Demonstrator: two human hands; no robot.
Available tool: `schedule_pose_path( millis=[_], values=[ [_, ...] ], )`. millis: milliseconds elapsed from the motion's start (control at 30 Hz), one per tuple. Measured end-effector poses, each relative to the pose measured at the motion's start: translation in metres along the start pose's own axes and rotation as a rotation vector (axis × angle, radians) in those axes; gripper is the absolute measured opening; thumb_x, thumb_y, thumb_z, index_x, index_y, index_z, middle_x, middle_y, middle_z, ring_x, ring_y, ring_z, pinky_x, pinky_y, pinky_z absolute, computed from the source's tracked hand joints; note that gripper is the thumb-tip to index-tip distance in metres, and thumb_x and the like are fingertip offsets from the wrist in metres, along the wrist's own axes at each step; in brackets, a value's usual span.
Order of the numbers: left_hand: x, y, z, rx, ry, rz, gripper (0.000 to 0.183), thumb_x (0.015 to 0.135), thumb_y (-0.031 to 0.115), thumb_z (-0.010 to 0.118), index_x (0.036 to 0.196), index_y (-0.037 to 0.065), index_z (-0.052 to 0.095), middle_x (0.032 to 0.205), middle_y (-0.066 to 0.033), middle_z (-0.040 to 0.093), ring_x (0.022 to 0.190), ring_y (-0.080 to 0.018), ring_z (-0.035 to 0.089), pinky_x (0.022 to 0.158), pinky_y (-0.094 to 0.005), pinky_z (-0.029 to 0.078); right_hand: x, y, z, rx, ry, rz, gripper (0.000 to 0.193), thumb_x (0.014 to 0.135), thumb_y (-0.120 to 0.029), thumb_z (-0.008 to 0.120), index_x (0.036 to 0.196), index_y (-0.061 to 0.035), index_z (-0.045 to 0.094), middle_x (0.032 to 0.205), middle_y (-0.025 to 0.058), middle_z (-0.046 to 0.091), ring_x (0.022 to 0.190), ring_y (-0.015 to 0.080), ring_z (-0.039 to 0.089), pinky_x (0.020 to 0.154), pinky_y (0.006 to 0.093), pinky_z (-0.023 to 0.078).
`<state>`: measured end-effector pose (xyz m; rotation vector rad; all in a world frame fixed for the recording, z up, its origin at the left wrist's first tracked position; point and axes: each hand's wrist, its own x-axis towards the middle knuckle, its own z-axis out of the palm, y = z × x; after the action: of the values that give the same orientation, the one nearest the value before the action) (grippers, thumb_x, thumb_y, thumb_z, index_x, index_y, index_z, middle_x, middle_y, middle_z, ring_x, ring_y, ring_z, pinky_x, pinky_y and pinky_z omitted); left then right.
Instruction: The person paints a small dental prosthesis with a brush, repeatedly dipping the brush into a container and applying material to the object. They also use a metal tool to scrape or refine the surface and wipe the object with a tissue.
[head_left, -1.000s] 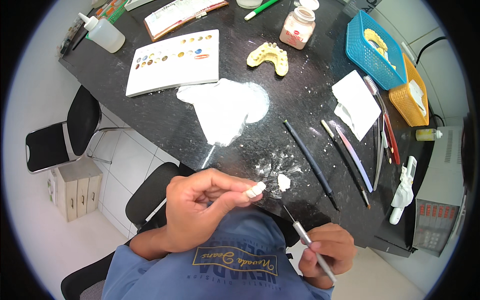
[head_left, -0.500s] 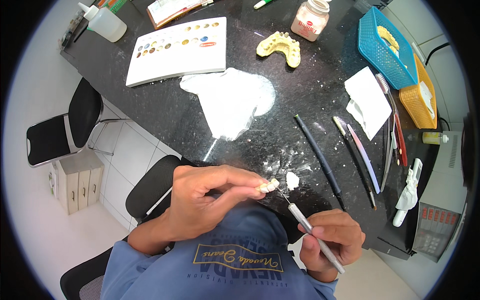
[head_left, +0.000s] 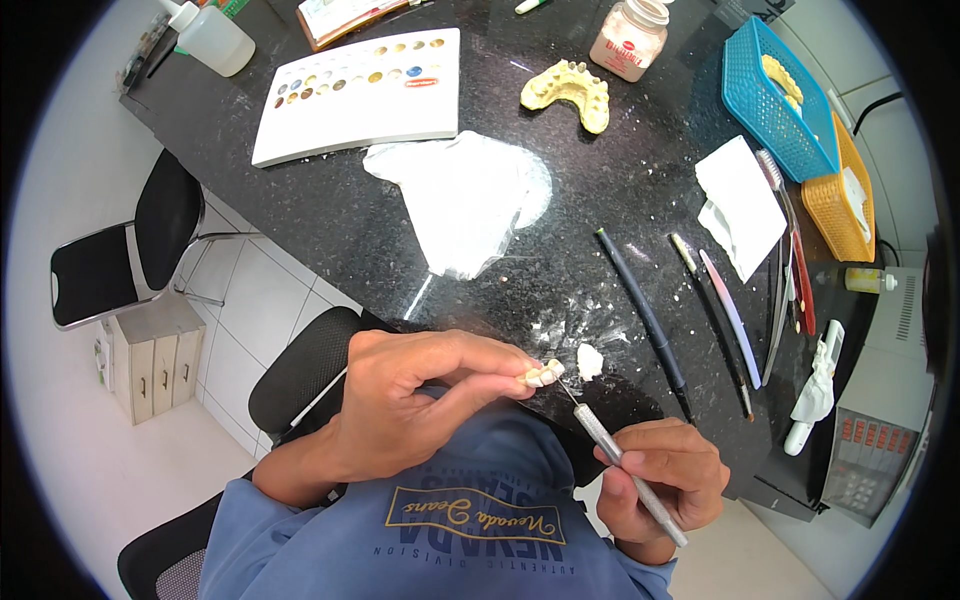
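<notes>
On the left, the left hand (head_left: 425, 400) has thumb and finger pinched on a small cream-white tooth-shaped piece (head_left: 543, 375), by the near edge of the black speckled table (head_left: 570, 220). Just right lies a crumbly white lump (head_left: 590, 361); farther right, the right hand (head_left: 670, 475) clasps a slim silver metal tool (head_left: 598, 430), its thin tip at the piece.

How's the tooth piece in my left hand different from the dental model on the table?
The tooth piece is smaller than the dental model. The tooth piece is off-white; the dental model is yellow. The tooth piece is pinched in your left hand, while the dental model lies on the table. Both have tooth-like shapes.
</notes>
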<state>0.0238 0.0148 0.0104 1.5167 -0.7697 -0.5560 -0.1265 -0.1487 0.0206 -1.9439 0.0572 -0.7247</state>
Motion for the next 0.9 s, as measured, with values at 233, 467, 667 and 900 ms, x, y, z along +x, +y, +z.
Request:
schedule_pose_path(
  millis=[233, 467, 667, 900],
  values=[
    [0.0, 0.0004, 0.0, 0.009, 0.003, 0.001, 0.007, 0.081, -0.008, 0.066, 0.088, -0.008, 0.067, 0.086, -0.0225, 0.07, 0.078, -0.0256, 0.072, 0.068, -0.029, 0.061, -0.0004, -0.0012, -0.0002, -0.012, -0.009, 0.016, 0.034, 0.062, 0.004, 0.079, 0.09, -0.0023, 0.061, 0.073, 0.0114, 0.065, 0.058, 0.0208, 0.066, 0.05, 0.0265, 0.054],
    [-0.0003, -0.0009, -0.0011, 0.023, -0.011, 0.02, 0.007, 0.081, -0.009, 0.066, 0.088, -0.008, 0.067, 0.086, -0.0224, 0.07, 0.079, -0.0256, 0.072, 0.069, -0.0296, 0.061, 0.0008, -0.0024, 0.0, -0.027, -0.013, 0.029, 0.032, 0.062, 0.003, 0.079, 0.088, -0.0031, 0.062, 0.072, 0.0107, 0.066, 0.058, 0.0207, 0.065, 0.049, 0.0259, 0.053],
    [-0.0001, 0.001, -0.0005, 0.006, -0.006, -0.002, 0.007, 0.082, -0.009, 0.066, 0.088, -0.008, 0.066, 0.086, -0.0229, 0.07, 0.079, -0.026, 0.072, 0.068, -0.0298, 0.061, 0.0004, -0.0016, 0.0006, -0.036, -0.002, 0.016, 0.031, 0.062, 0.003, 0.079, 0.087, -0.0031, 0.062, 0.072, 0.0105, 0.065, 0.057, 0.0203, 0.065, 0.049, 0.0258, 0.053],
    [-0.0011, -0.0006, -0.0003, -0.028, 0.004, -0.028, 0.004, 0.083, -0.008, 0.065, 0.087, -0.008, 0.066, 0.086, -0.0236, 0.07, 0.078, -0.0266, 0.072, 0.067, -0.0295, 0.061, -0.0006, -0.0008, 0.0001, -0.034, 0.005, 0.003, 0.03, 0.063, 0.002, 0.078, 0.087, -0.0028, 0.061, 0.07, 0.0106, 0.065, 0.056, 0.0198, 0.065, 0.048, 0.026, 0.053]
  ],
)
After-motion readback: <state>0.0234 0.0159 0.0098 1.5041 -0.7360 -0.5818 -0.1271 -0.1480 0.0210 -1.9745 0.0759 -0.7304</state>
